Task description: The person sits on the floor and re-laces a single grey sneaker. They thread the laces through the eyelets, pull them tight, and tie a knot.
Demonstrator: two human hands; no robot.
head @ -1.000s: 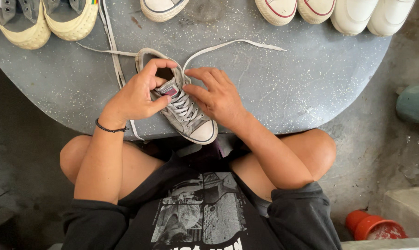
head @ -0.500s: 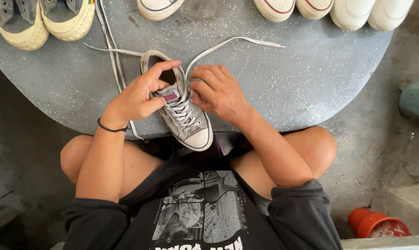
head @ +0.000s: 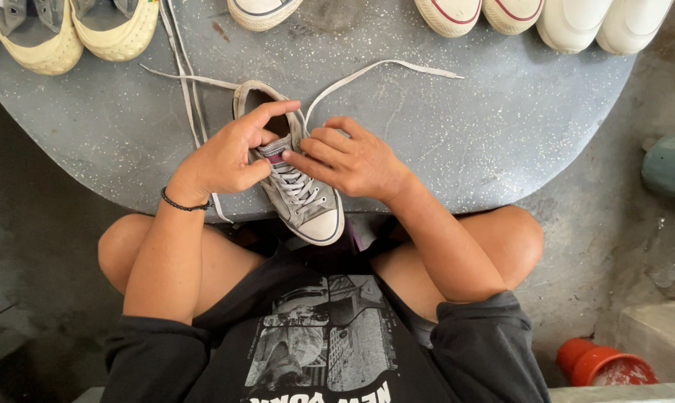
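Grey speckled round table (head: 464,157) over a concrete floor; a grey sneaker (head: 296,183) at its near edge, toe overhanging the person's lap. Left hand (head: 225,157) curled over the sneaker's collar, pinching by the tongue; right hand (head: 352,160) pinching the lace at the eyelets. White lace ends (head: 382,67) trail beyond the sneaker. Risk: a hard tug could slide the overhanging sneaker off. Versus earlier frame: sneaker unmoved, left forefinger stretched farther across the opening

Grey speckled table (head: 501,149) carries yellowish shoes (head: 69,33) at far left, a white shoe toe (head: 259,11) top centre, red-striped white toes (head: 479,13) and plain white toes (head: 602,22) right. Orange pot (head: 602,364) sits on floor, lower right.
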